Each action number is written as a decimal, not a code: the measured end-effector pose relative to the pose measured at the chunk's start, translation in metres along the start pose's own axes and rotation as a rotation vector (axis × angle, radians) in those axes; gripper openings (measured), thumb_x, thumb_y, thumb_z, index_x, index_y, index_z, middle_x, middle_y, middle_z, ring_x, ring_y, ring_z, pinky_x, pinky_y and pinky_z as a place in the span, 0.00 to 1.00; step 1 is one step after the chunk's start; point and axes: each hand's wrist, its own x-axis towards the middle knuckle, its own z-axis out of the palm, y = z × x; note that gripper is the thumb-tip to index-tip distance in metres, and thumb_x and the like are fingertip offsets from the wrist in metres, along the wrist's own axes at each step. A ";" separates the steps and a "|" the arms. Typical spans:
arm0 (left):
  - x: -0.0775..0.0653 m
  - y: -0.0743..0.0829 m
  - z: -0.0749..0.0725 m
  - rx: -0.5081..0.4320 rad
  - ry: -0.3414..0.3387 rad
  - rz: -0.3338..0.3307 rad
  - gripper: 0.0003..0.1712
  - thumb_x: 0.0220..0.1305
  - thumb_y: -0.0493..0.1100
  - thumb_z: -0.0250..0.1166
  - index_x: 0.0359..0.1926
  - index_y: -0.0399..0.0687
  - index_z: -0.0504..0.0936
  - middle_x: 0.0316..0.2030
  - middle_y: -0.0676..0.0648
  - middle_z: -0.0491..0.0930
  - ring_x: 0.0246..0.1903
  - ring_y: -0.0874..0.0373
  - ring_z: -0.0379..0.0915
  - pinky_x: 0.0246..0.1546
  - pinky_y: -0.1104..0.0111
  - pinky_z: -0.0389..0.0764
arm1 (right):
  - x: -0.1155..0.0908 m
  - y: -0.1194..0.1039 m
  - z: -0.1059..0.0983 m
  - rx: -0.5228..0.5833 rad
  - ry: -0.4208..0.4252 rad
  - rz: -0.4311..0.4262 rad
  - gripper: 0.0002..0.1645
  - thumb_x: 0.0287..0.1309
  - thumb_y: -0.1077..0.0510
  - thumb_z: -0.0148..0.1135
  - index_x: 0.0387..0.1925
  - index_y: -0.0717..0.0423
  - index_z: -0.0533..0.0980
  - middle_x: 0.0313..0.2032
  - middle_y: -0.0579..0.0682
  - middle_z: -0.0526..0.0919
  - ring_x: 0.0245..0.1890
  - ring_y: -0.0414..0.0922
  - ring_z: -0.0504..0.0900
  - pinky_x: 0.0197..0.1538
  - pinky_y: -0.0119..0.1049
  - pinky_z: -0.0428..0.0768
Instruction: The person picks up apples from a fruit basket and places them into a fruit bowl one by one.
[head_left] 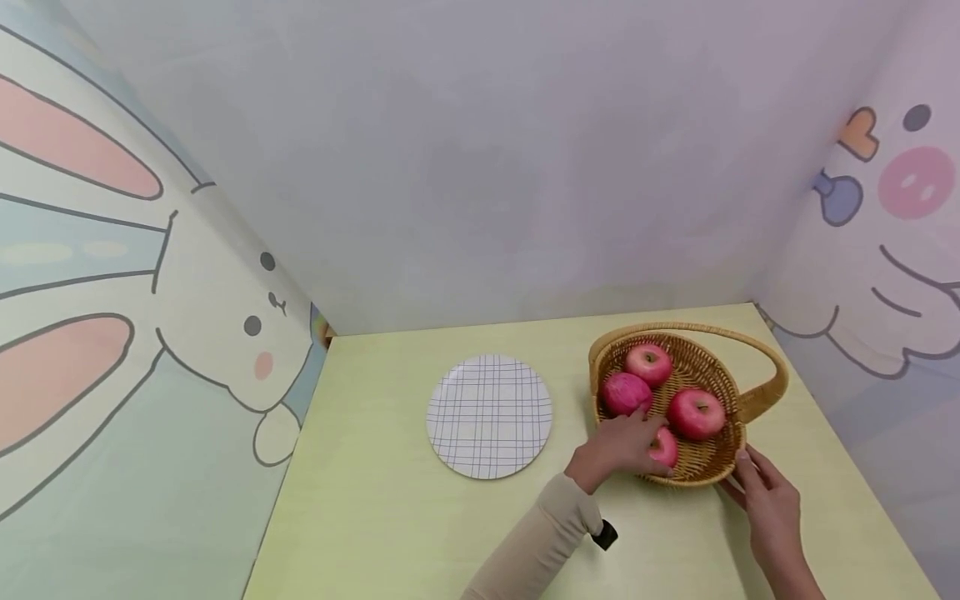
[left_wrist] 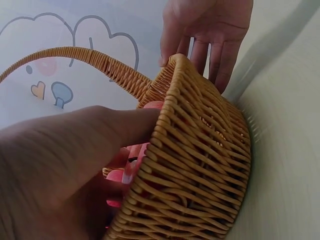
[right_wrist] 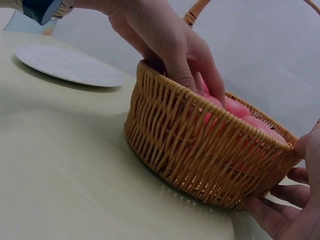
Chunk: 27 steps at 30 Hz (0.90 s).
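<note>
A brown wicker basket [head_left: 723,379] with an arched handle stands at the right of the table. Inside it lie red apples [head_left: 697,414] and a magenta, ridged round item [head_left: 627,393]. My left hand [head_left: 619,444] reaches over the front rim and grips the nearest apple [head_left: 663,450], its fingers partly hidden by the basket wall in the left wrist view. With the thumb at the rim and the fingers [right_wrist: 285,195] against the outer wall, my right hand [head_left: 772,508] holds the basket's right front side.
Left of the basket lies a round white plate [head_left: 489,417] with a dark grid pattern. Fabric walls with a cartoon rabbit [head_left: 217,317] and a cartoon pig [head_left: 892,250] border the pale yellow table [head_left: 375,517]. A dark band piece [head_left: 604,535] sits at my left wrist.
</note>
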 end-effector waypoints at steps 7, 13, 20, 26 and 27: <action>0.001 -0.001 0.003 -0.019 0.064 0.002 0.35 0.61 0.71 0.67 0.65 0.68 0.74 0.64 0.58 0.76 0.46 0.66 0.81 0.36 0.76 0.76 | 0.001 0.001 -0.001 0.019 -0.009 -0.023 0.44 0.74 0.42 0.57 0.81 0.56 0.56 0.75 0.40 0.66 0.38 0.16 0.81 0.40 0.21 0.86; 0.002 -0.006 0.004 -0.118 0.139 0.019 0.38 0.60 0.72 0.68 0.63 0.58 0.74 0.61 0.57 0.78 0.51 0.68 0.80 0.43 0.80 0.78 | 0.001 0.002 -0.002 0.022 -0.015 -0.045 0.45 0.74 0.43 0.57 0.81 0.58 0.56 0.71 0.40 0.69 0.39 0.16 0.81 0.41 0.21 0.86; -0.001 -0.010 -0.002 -0.228 0.184 0.045 0.39 0.60 0.68 0.71 0.62 0.52 0.73 0.50 0.59 0.80 0.46 0.71 0.77 0.44 0.83 0.75 | 0.002 0.003 -0.002 0.024 -0.012 -0.052 0.44 0.74 0.43 0.57 0.80 0.59 0.56 0.60 0.37 0.76 0.39 0.17 0.82 0.41 0.22 0.86; -0.010 -0.012 -0.009 -0.298 0.227 0.081 0.37 0.61 0.67 0.71 0.63 0.55 0.74 0.51 0.62 0.80 0.49 0.73 0.75 0.48 0.85 0.74 | 0.002 0.003 0.000 -0.008 0.009 -0.006 0.44 0.74 0.41 0.54 0.81 0.54 0.56 0.82 0.50 0.55 0.36 0.14 0.79 0.41 0.20 0.85; -0.012 -0.012 -0.009 -0.303 0.232 0.092 0.36 0.61 0.66 0.71 0.63 0.55 0.74 0.51 0.62 0.80 0.49 0.73 0.75 0.49 0.85 0.74 | 0.001 0.004 0.000 -0.008 0.012 0.000 0.44 0.74 0.41 0.54 0.82 0.54 0.56 0.82 0.54 0.53 0.36 0.14 0.79 0.41 0.20 0.85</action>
